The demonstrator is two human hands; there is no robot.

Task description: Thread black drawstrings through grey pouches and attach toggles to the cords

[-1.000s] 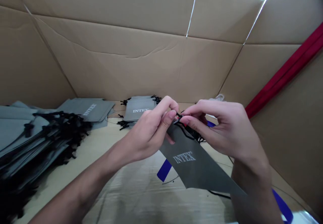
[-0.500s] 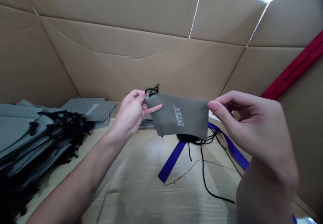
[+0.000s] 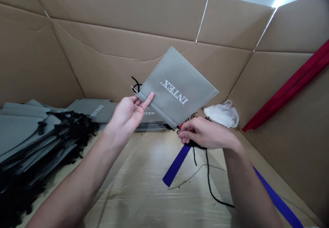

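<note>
A grey fabric pouch printed INTEX hangs tilted in the air, its lettering upside down. My left hand grips its left corner, thumb and fingers pinching the hemmed edge. Beside those fingers, a black cord sticks out in a loose loop, along with a thin shiny tip. My right hand is closed at the pouch's lower corner. A short black bit of cord shows between that corner and its fingertips; the rest of what it pinches is hidden.
Grey pouches with black cords lie heaped at left. Flat INTEX pouches lie behind. A purple strip and a long black cord lie on the table. A white plastic bag and red strip sit by the cardboard wall.
The pouch has turned from roughly level to tilted, with its print facing me more squarely. My right hand has moved left and down, from the pouch's right edge to its lower corner.
</note>
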